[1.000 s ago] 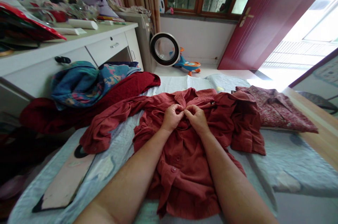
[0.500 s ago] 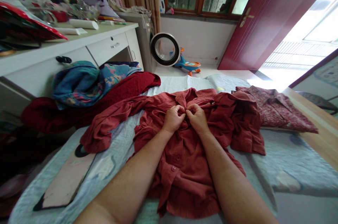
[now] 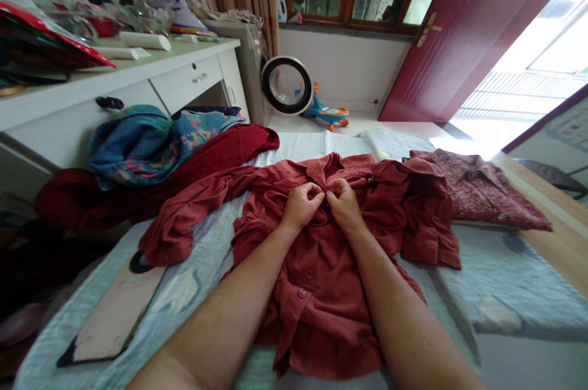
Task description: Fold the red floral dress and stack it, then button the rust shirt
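Observation:
A rust-red button-up shirt (image 3: pixel 321 292) lies spread and rumpled on the light blue bed cover (image 3: pixel 500 280), its collar away from me and its sleeves out to both sides. My left hand (image 3: pixel 302 203) pinches the front placket below the collar. Close against it, my right hand (image 3: pixel 342 201) pinches the same edge from the other side, fingertips nearly meeting. Any button between the fingers is hidden. Lower on the front, two buttons show on the fabric.
A folded patterned shirt (image 3: pixel 487 188) lies at the right. To the left are a dark red garment (image 3: pixel 215 157), a blue floral cloth (image 3: pixel 133 145) and a flat pale board (image 3: pixel 114 310). Behind stand a cluttered white desk (image 3: pixel 193 62) and an open washing-machine door (image 3: pixel 287 85).
Both hands have shifted very slightly at the placket, the fingertips still pinched together. The shirt lies as before.

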### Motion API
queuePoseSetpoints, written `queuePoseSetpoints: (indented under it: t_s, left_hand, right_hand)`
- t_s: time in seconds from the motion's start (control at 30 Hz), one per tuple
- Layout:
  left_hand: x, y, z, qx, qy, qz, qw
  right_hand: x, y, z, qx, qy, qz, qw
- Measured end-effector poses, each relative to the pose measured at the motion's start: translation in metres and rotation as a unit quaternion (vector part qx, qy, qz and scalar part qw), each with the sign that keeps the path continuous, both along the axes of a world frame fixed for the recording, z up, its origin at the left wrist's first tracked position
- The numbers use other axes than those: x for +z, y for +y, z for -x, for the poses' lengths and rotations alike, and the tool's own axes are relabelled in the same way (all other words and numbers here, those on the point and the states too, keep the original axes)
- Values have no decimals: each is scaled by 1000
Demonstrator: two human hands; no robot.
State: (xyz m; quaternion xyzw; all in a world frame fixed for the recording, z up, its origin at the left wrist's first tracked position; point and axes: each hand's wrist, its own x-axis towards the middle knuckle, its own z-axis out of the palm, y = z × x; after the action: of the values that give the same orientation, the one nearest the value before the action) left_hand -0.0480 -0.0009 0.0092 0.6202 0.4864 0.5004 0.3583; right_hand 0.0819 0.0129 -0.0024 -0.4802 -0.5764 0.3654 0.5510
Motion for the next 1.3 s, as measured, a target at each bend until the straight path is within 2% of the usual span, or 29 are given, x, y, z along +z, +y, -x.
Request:
queuePoseSetpoints:
  t_s: [0.23, 0.37, 0.47, 0.57, 0.7, 0.8, 0.9, 1.0, 1.07, 1.17, 1.23, 1.3]
  left_hand:
    - [-1, 6, 4, -38, -75, 112, 990]
    - [2, 7, 7, -79, -160, 203, 963]
    - [5, 7, 11, -112, -191, 233, 947]
    - [6, 6, 13, -126, -198, 235, 943]
    - [4, 8, 12, -84, -232, 219, 944]
    - [1, 12, 10, -82, -279, 207, 934]
    - [-3, 15, 10, -65, -316, 167, 932]
    - [-7, 17, 9, -28, -298, 109, 948]
    - [-8, 17, 8, -18, -258, 79, 963]
    - [-9, 17, 7, -18, -213, 50, 976]
    - [-8, 16, 5, -22, -188, 32, 981]
    - [-7, 14, 4, -23, -157, 16, 987]
  right_hand:
    - [8, -6, 2, 29, 16, 22, 999]
    - [9, -7, 3, 25, -33, 6, 999]
    - [10, -9, 3, 27, -74, -19, 997]
    - [10, -9, 1, 25, -89, -27, 995]
    - [12, -9, -2, 39, -77, -3, 996]
    - [15, -11, -3, 69, -81, 5, 994]
    - [21, -16, -2, 109, -125, 0, 986]
    - [27, -20, -1, 119, -185, -23, 975]
    - [29, -22, 0, 83, -207, -42, 974]
    - [30, -21, -3, -34, -216, -79, 973]
    - [30, -18, -7, -112, -229, -117, 960]
    - [30, -14, -11, -153, -256, -149, 943]
